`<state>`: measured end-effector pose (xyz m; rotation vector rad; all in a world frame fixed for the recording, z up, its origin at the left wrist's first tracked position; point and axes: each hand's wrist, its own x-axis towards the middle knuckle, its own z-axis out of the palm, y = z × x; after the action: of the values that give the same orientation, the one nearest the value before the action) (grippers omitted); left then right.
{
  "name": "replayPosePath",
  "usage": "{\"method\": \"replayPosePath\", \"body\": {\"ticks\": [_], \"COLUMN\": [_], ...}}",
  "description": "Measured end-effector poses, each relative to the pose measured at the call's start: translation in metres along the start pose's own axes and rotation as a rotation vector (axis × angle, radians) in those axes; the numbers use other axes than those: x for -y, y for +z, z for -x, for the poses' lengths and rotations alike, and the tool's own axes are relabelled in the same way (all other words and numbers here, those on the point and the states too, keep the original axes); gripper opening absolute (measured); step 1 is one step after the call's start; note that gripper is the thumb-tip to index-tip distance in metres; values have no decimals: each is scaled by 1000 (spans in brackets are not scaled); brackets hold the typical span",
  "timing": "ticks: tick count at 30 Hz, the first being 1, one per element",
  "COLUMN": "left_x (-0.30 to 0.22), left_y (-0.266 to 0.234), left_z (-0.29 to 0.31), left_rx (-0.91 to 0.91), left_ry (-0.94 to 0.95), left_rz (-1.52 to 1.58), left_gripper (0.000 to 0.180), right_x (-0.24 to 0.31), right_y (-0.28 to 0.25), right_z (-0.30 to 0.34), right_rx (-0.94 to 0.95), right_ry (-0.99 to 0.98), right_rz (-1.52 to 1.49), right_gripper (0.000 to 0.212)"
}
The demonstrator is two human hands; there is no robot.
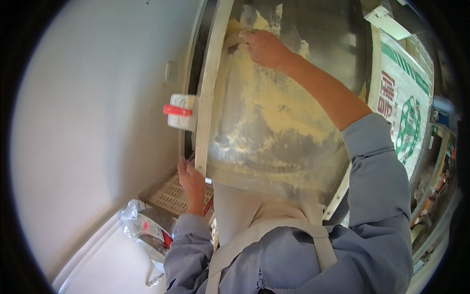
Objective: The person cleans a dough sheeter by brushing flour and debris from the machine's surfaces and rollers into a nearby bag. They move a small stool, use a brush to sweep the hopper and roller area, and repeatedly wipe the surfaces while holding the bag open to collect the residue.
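Observation:
In front of me slopes a shiny metal tray (230,161) with pale wooden side rails. Patches of yellowish powder (289,110) cover much of its surface. My right hand (267,48) reaches across to the tray's far left part. Its fingers are closed on a pale, flat, curved piece (236,41), partly hidden by the hand, down against the powdered metal. Low on the left, my left hand (192,183) is closed beside the near end of the left wooden rail (208,108). What its fingers grip there is hidden.
A white, block-like thing with a red handle (178,111) sits just outside the left rail. Below are a cream slotted crate (169,193) and a clear plastic bag (132,210). A white wall (98,98) closes the left side. A white-and-green printed sack (404,103) stands right of the tray.

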<state>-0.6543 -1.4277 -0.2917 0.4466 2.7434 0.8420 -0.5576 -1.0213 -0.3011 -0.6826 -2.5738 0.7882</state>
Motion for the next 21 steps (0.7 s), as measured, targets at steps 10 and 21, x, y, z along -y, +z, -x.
{"method": "replayPosePath", "body": {"ticks": [10, 21], "left_x": [4, 10], "left_y": [3, 5], "left_z": [-6, -8], "left_rx": [37, 23], "left_ry": [-7, 27], "left_rz": [-58, -69], "left_gripper": [45, 46], "right_x": [112, 198], "right_y": [34, 55], "right_z": [98, 171], "right_rx": [226, 391], "right_ry": [-23, -6], "right_rz": [-11, 23], "right_gripper": [21, 25]}}
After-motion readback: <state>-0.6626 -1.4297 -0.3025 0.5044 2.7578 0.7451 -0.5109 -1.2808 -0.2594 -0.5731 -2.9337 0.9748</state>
